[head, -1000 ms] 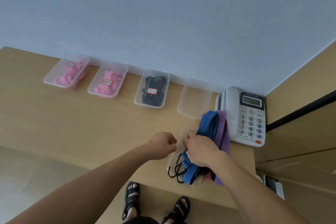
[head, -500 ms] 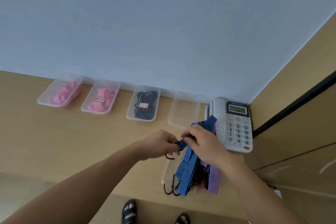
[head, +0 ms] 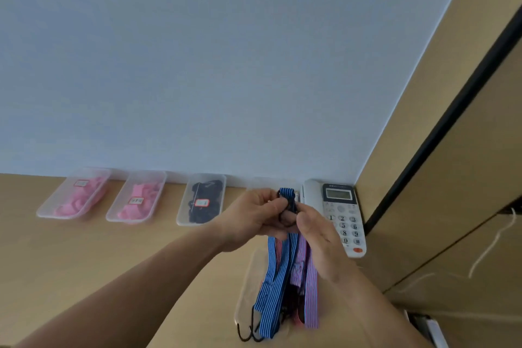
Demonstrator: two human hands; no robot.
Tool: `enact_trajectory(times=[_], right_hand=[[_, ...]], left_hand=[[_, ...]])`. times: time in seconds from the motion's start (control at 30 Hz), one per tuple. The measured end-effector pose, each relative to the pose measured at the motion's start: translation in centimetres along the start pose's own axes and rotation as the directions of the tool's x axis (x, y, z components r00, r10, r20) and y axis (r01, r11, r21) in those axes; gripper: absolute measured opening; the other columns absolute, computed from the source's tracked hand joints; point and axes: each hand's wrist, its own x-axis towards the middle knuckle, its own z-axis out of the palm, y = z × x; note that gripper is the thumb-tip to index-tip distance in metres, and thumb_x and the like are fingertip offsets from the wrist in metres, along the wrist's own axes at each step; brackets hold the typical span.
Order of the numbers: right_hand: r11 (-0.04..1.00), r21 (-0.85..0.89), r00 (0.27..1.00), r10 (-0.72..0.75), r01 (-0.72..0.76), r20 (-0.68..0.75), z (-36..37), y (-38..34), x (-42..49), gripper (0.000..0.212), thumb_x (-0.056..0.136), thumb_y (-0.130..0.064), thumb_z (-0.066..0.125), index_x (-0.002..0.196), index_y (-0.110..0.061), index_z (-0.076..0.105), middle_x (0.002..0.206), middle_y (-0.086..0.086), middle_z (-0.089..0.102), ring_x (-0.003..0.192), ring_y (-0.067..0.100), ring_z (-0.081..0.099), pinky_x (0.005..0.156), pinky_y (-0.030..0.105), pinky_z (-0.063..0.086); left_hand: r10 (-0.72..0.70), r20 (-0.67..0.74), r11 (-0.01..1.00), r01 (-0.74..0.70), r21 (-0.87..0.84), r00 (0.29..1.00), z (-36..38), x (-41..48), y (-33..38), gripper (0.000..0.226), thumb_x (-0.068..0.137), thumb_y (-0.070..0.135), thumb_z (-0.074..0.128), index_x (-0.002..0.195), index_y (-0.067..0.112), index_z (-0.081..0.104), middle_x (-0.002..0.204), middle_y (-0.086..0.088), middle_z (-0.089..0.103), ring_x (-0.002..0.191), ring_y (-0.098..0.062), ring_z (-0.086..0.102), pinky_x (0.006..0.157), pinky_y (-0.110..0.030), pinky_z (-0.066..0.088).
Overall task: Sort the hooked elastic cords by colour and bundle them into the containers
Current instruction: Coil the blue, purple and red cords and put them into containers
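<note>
Change: my left hand [head: 254, 217] and right hand [head: 319, 237] have come up and closer together, drawing the cords off the near tray [head: 247, 288].
Left grip: fingers curled round the top of the blue striped cords [head: 278, 277].
Right grip: pinching that same top end.
Cords: they hang from my hands over the near tray; the purple striped cords [head: 310, 294] hang beside them.
Hidden: the clear tray [head: 261, 182] by the phone [head: 341, 206] sits mostly behind my hands; what holds the purple ones, I cannot tell.
</note>
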Motion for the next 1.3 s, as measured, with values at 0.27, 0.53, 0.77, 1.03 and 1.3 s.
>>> enact_trajectory(times=[0.27,0.53,0.77,1.03,1.3], right_hand=[[0.994,-0.113,0.991,-0.03,0.016,-0.129,-0.6,0.2,-0.8,0.041,0.075,-0.06,0.072,0.109,-0.038,0.063,0.09,0.001,0.073,0.079,0.016,0.068,0.078,0.039,0.055],[1.0,-0.021,0.948,-0.024,0.018,-0.316,-0.6,-0.8,-0.8,0.026,0.08,-0.034,0.064,0.083,-0.008,0.065,0.066,0.009,0.07,0.056,0.02,0.062,0.054,0.031,0.052],[0.996,0.078,0.942,0.065,-0.042,-0.328,0.7,-1.2,-1.0,0.031,0.079,-0.028,0.066,0.087,0.001,0.065,0.066,0.014,0.069,0.055,0.026,0.058,0.052,0.029,0.05],[0.996,0.038,0.925,0.084,-0.075,-0.372,2.2,-2.5,-1.0,0.022,0.092,-0.022,0.057,0.086,-0.002,0.064,0.067,0.014,0.069,0.053,0.024,0.052,0.057,0.033,0.046],[0.99,-0.032,0.874,0.104,-0.135,-0.474,3.9,-2.3,-0.8,0.04,0.08,-0.038,0.062,0.081,0.001,0.065,0.058,0.011,0.066,0.044,0.018,0.052,0.046,0.028,0.045]], left_hand=[[0.09,-0.104,0.794,-0.008,0.608,0.99,2.5,0.5,1.8,0.033,0.103,0.028,0.044,0.083,0.001,0.049,0.06,-0.014,0.066,0.046,-0.021,0.061,0.044,-0.026,0.046],[0.134,-0.168,0.87,-0.035,0.492,0.977,2.3,0.6,1.6,0.022,0.097,0.026,0.057,0.093,0.004,0.063,0.076,0.002,0.07,0.062,-0.007,0.06,0.055,-0.015,0.043],[0.095,0.041,0.963,-0.103,0.247,0.995,0.9,0.1,1.5,0.03,0.101,0.016,0.05,0.107,-0.009,0.065,0.103,-0.03,0.068,0.085,-0.024,0.065,0.074,-0.027,0.053],[0.07,0.109,0.965,-0.095,0.245,0.992,-1.0,0.5,2.5,0.03,0.102,0.017,0.048,0.11,-0.005,0.066,0.106,-0.018,0.073,0.088,-0.018,0.069,0.076,-0.028,0.054],[0.119,0.171,0.907,-0.177,0.381,0.978,-2.3,0.6,3.1,0.017,0.097,0.008,0.054,0.094,0.0,0.068,0.095,-0.015,0.075,0.085,-0.018,0.07,0.069,-0.025,0.051]])
